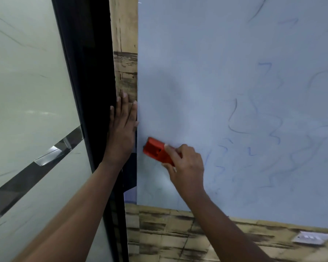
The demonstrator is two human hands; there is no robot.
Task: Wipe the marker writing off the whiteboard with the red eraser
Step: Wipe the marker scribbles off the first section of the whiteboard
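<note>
Nearest the camera, two bare forearms are reaching up and forward toward the whiteboard (216,63), the landmark for everything here. The right hand (186,165) is gripping the red eraser (156,150), thumb and fingers curled round its right end, and is holding it flat against the whiteboard's lower left part, just in from the left edge. The left hand (121,129) is lying flat with its fingers straight and close together, pressing on the wood-patterned strip (124,35) that is running along the whiteboard's left edge; its fingertips are pointing upward and its thumb side is touching that edge. The board surface around the eraser is looking wiped and hazy, while faint blue marker squiggles (254,120) are showing across the whiteboard's right half, well apart from the eraser. Below the whiteboard, a wall with a worn brick-like pattern (169,235) is carrying a white switch plate (311,237) toward the right. Left of the whiteboard, beyond the strip, a black frame (87,72) is bordering a frosted glass panel (27,72).
</note>
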